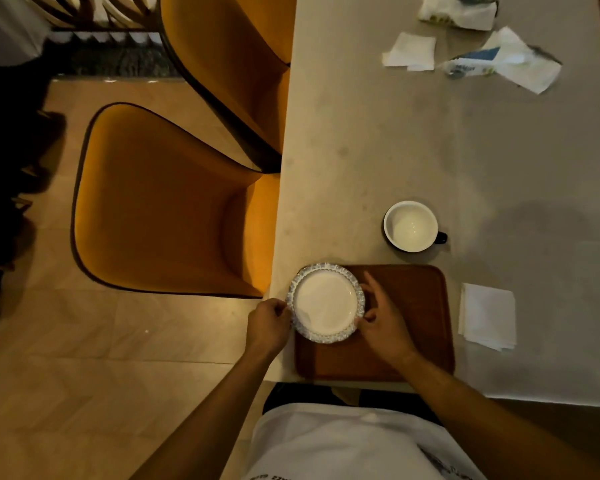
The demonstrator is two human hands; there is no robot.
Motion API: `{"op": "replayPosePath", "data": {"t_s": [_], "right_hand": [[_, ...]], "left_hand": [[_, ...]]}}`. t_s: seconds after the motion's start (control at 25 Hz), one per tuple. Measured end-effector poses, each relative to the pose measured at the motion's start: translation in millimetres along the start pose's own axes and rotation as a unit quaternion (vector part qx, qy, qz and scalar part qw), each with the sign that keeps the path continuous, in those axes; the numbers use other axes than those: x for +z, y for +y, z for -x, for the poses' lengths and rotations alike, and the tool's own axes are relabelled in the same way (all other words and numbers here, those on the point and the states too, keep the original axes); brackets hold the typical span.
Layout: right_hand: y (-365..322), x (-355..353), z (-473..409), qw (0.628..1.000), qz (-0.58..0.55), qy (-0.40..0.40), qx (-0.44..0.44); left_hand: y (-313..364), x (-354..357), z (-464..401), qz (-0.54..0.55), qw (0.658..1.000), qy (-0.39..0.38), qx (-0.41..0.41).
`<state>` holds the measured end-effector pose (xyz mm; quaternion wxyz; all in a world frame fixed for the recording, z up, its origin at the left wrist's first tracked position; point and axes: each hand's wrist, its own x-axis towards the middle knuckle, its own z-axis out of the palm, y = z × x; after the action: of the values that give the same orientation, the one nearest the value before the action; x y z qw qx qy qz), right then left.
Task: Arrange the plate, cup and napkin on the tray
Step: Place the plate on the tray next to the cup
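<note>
A small white plate (325, 302) with a blue patterned rim sits over the left end of the brown wooden tray (413, 306), overhanging its left edge. My left hand (269, 322) grips the plate's left rim. My right hand (381, 320) holds its right rim, fingers spread over the tray. A white cup (411, 226) with a dark outside and handle stands on the table just beyond the tray. A folded white napkin (487, 315) lies on the table to the right of the tray.
The pale table (378, 133) has its left edge right beside the plate. Crumpled tissues and wrappers (499, 57) lie at the far right. Two orange chairs (160, 202) stand to the left over a tiled floor.
</note>
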<state>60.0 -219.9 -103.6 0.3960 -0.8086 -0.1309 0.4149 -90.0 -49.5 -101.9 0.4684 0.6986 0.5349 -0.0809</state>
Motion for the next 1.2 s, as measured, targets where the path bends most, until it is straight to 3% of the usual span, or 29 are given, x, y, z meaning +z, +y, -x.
{"op": "replayPosePath", "data": {"t_s": [0.48,1.04,1.12,1.2], "right_hand": [[7,0,-7,1.000,0.011,0.010,0.000],[0,-10,-14,1.000,0.014,-0.023,-0.006],[-2,-19,-13,0.999,0.016,-0.029,0.002],[-5,-35,-12,0.999,0.042,0.013,0.001]], "left_hand": [[2,11,-4,-0.044,0.999,0.017,0.004],[10,18,-5,0.019,0.998,0.034,-0.056],[19,18,-1,0.028,0.997,0.047,-0.060],[29,21,2,-0.043,0.993,0.107,-0.024]]}}
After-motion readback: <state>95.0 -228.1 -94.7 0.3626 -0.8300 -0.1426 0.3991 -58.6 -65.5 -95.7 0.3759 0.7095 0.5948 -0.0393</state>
